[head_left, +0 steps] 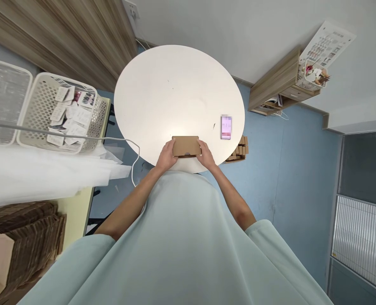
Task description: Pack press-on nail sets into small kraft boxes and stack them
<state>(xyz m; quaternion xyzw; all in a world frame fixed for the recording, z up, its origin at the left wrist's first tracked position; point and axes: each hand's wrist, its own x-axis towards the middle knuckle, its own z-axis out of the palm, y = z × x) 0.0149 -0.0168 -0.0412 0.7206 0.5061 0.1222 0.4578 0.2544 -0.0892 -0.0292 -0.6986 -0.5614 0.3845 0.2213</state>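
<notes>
A small brown cardboard box (186, 145) lies at the near edge of the round white table (175, 89). Its top looks closed, with a small notch at the front edge. My left hand (167, 156) grips the box's left end, and my right hand (206, 155) grips its right end. Fingers of both hands wrap the corners; the parts beneath are hidden. To the right on the tabletop lies a phone (226, 127) with a lit, blurred screen.
At left, a white plastic basket (32, 123) holds cards and packets. Below it lie white plastic sheets (42, 173) and stacked flat cardboard (32, 245). A white cable (111, 138) crosses there. Small boxes (241, 149) sit low beside the table's right edge. A wooden cabinet (277, 82) stands behind.
</notes>
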